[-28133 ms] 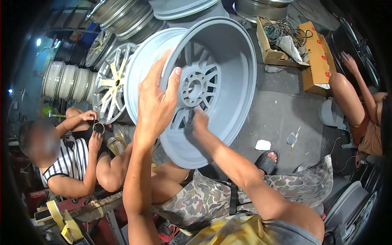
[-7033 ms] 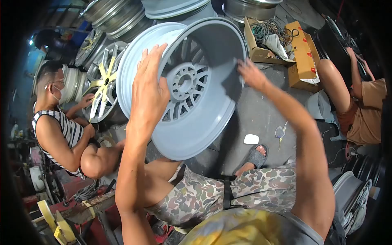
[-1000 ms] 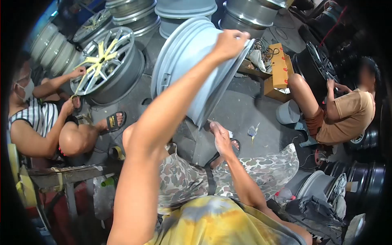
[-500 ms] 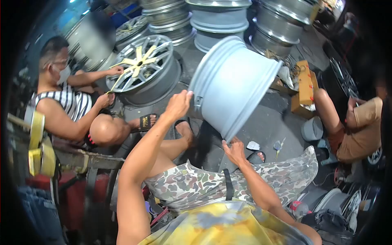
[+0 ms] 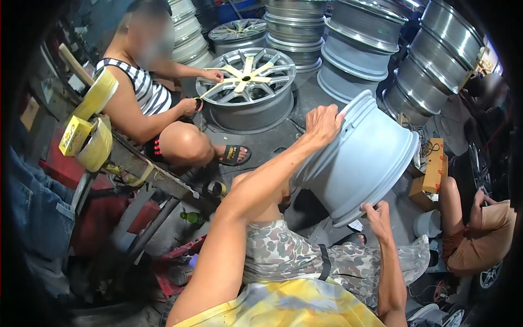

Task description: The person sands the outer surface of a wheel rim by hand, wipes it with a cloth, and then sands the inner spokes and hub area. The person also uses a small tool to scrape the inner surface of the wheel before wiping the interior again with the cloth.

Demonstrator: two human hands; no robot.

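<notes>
A light blue-grey wheel rim (image 5: 368, 158) is tilted in front of me, its barrel side showing. My left hand (image 5: 323, 124) grips its upper left edge with curled fingers. Lower down, my right hand (image 5: 377, 211) pinches the opposite lip at the bottom right. The underside of the rim and some of my fingertips are hidden.
A co-worker in a striped top (image 5: 133, 90) sits at the left, hands at a spoked wheel (image 5: 248, 92) with yellow tape strips. Stacked rims (image 5: 359, 43) stand behind. Tape rolls (image 5: 98, 136) hang near left. Another person (image 5: 479, 234) sits right, beside a cardboard box (image 5: 433, 171).
The view has turned left, so the surroundings appear shifted right. The rim sits farther right and lower in view, still held by both hands, and its tilt has changed slightly.
</notes>
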